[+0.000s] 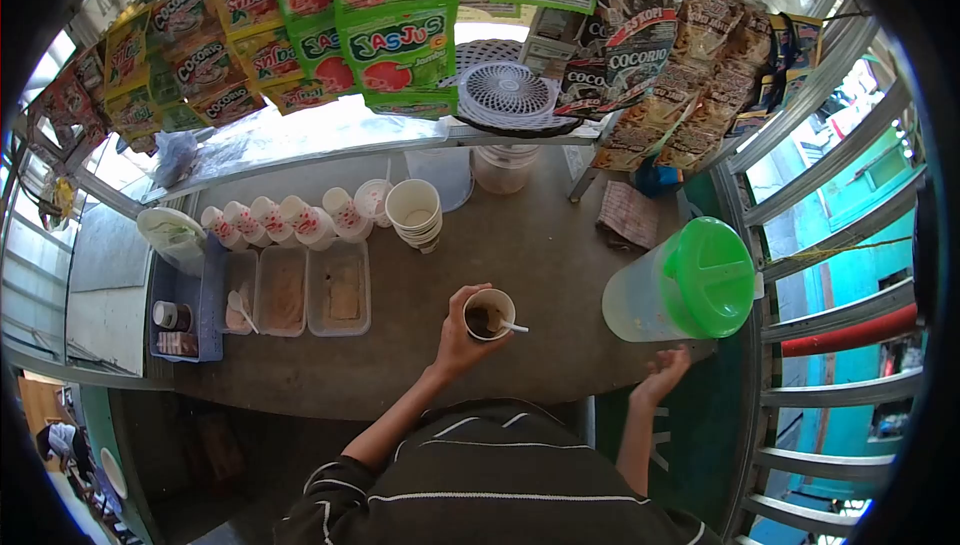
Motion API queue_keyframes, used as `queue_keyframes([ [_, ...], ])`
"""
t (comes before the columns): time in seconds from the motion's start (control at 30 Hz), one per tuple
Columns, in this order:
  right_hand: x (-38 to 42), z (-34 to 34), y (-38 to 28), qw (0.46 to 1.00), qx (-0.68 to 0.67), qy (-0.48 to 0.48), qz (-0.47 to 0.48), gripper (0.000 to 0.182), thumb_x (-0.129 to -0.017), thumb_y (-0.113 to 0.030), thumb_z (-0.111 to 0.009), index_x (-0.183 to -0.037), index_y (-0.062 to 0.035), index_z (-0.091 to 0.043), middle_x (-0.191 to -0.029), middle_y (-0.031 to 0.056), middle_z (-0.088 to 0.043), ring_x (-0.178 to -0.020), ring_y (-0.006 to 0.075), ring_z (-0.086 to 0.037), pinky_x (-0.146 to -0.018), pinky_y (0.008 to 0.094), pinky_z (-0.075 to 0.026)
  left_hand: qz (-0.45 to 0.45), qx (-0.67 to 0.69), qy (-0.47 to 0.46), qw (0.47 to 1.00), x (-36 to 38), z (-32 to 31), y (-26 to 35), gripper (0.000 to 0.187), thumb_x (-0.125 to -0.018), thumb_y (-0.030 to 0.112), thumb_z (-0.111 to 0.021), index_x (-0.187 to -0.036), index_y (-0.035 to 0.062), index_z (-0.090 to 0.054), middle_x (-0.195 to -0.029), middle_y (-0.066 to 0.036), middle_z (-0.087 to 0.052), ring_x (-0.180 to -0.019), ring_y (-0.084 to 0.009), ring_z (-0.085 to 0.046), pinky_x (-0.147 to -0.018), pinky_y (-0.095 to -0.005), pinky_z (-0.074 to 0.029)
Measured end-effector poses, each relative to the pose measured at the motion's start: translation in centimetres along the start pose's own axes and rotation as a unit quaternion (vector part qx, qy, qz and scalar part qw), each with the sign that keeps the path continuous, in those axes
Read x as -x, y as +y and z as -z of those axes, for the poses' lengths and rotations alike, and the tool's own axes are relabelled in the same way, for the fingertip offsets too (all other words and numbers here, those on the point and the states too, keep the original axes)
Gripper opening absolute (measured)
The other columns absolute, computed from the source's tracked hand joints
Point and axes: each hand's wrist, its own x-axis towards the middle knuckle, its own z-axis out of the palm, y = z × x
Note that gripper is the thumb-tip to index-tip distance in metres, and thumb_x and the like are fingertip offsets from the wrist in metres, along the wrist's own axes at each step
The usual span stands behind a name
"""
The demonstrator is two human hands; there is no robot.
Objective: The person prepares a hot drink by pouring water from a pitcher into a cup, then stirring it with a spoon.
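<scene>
My left hand (pixel 458 343) is wrapped around a paper cup (pixel 507 305) near the front of the counter. Brown contents show inside the cup, and the white handle of a spoon (pixel 516 327) leans out over its right rim. Off to the right, my right hand (pixel 662 375) is open and holds nothing, its palm turned up and its fingers loosely bent. Just beyond those fingers stands a large translucent jug (pixel 635 295) with a bright green lid (pixel 712 277).
Paper cups are stacked at the back (pixel 414 207), with a row of printed cups (pixel 295 220) leftward. Plastic tubs of powder (pixel 340 290) sit beside a blue basket (pixel 208 290). A folded cloth (pixel 628 215) lies behind the jug. Drink sachets (pixel 395 35) hang overhead.
</scene>
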Motion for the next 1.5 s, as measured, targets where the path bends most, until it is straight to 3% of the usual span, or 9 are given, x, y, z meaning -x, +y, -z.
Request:
queue_keyframes([
  [0.17,-3.7,-2.0,-10.7,0.951,-0.272,-0.114,0.087,0.062,-0.1,-0.051,-0.024,-0.138,-0.0055,-0.038,-0.137,0.0095,-0.044,-0.128,0.0228,-0.039,-0.107,0.0424,-0.026,0.006,0.02,-0.06,0.998,-0.4,-0.8,0.5,0.081,-0.064,0.015,-0.086,-0.126,0.0072,-0.033,-0.124,-0.012,-0.053,-0.109,-0.0221,-0.058,-0.093,-0.0345,-0.048],
  [0.27,-6.6,-4.4,-13.2,0.968,-0.18,-0.107,0.136,0.073,-0.096,-0.062,-0.024,-0.141,-0.0051,-0.035,-0.14,0.0124,-0.041,-0.128,0.0255,-0.04,-0.108,0.0441,-0.029,0.001,0.027,-0.1,0.995,-0.5,-0.9,0.6,0.082,-0.064,0.015,-0.086,-0.126,0.0074,-0.033,-0.124,-0.012,-0.053,-0.11,-0.0224,-0.057,-0.094,-0.0353,-0.047],
  [0.4,-8.9,-6.9,-17.7,0.826,-0.269,-0.493,0.047,0.08,-0.084,-0.054,-0.05,-0.141,-0.0015,-0.032,-0.138,0.018,-0.043,-0.123,0.0309,-0.048,-0.101,0.0461,-0.043,-0.009,0.057,-0.12,0.991,-0.7,-0.7,0.7,0.083,-0.063,0.015,-0.086,-0.126,0.0079,-0.032,-0.124,-0.012,-0.052,-0.111,-0.0225,-0.056,-0.096,-0.0357,-0.046],
  [0.93,-6.0,-10.6,-17.4,0.826,-0.108,-0.535,0.143,0.073,-0.072,-0.044,-0.058,-0.128,0.0015,-0.047,-0.13,0.0244,-0.049,-0.114,0.0347,-0.055,-0.094,0.0465,-0.048,-0.037,0.098,-0.164,0.981,-1.2,-1.3,1.3,0.087,-0.061,0.012,-0.087,-0.127,0.0083,-0.03,-0.123,-0.015,-0.053,-0.112,-0.024,-0.056,-0.094,-0.0358,-0.048],
  [1.0,-11.6,-10.7,-13.5,0.811,-0.235,-0.525,-0.107,0.072,-0.071,-0.045,-0.058,-0.125,0.0022,-0.05,-0.131,0.0252,-0.049,-0.113,0.0358,-0.056,-0.094,0.0464,-0.048,-0.045,0.098,-0.172,0.979,-1.4,-1.4,1.7,0.087,-0.061,0.012,-0.087,-0.127,0.0083,-0.03,-0.123,-0.015,-0.053,-0.112,-0.0245,-0.056,-0.094,-0.036,-0.048],
  [1.03,-8.9,-11.2,-15.1,0.81,-0.235,-0.526,-0.107,0.072,-0.071,-0.045,-0.058,-0.125,0.0022,-0.05,-0.131,0.0252,-0.049,-0.113,0.0358,-0.056,-0.094,0.0464,-0.048,-0.056,0.107,-0.172,0.978,-1.5,-1.5,1.8,0.087,-0.061,0.011,-0.087,-0.127,0.0084,-0.03,-0.123,-0.015,-0.053,-0.113,-0.025,-0.056,-0.094,-0.0362,-0.048],
  [1.1,-0.8,-12.8,-20.0,0.774,-0.144,-0.603,0.127,0.072,-0.071,-0.046,-0.058,-0.125,0.0025,-0.051,-0.131,0.0256,-0.049,-0.113,0.0365,-0.056,-0.094,0.0469,-0.048,-0.066,0.115,-0.169,0.977,-1.6,-1.5,1.9,0.088,-0.06,0.011,-0.087,-0.127,0.0086,-0.03,-0.123,-0.015,-0.053,-0.113,-0.0255,-0.056,-0.094,-0.0364,-0.047],
  [1.2,-2.6,-11.9,-19.3,0.824,-0.078,-0.548,0.124,0.073,-0.071,-0.046,-0.058,-0.125,0.0022,-0.051,-0.132,0.0262,-0.048,-0.113,0.0371,-0.056,-0.094,0.0472,-0.048,-0.069,0.113,-0.166,0.977,-1.6,-1.6,2.0,0.089,-0.06,0.01,-0.087,-0.127,0.0087,-0.03,-0.124,-0.016,-0.053,-0.113,-0.0265,-0.056,-0.095,-0.0368,-0.047],
  [1.5,-1.7,-11.5,-19.1,0.813,-0.089,-0.562,0.12,0.075,-0.069,-0.046,-0.061,-0.124,0.0029,-0.052,-0.133,0.0279,-0.046,-0.114,0.0377,-0.055,-0.093,0.049,-0.048,-0.086,0.061,-0.181,0.978,-1.4,-1.6,1.2,0.088,-0.06,0.011,-0.087,-0.127,0.0088,-0.03,-0.124,-0.016,-0.053,-0.112,-0.0262,-0.057,-0.095,-0.0371,-0.047],
])
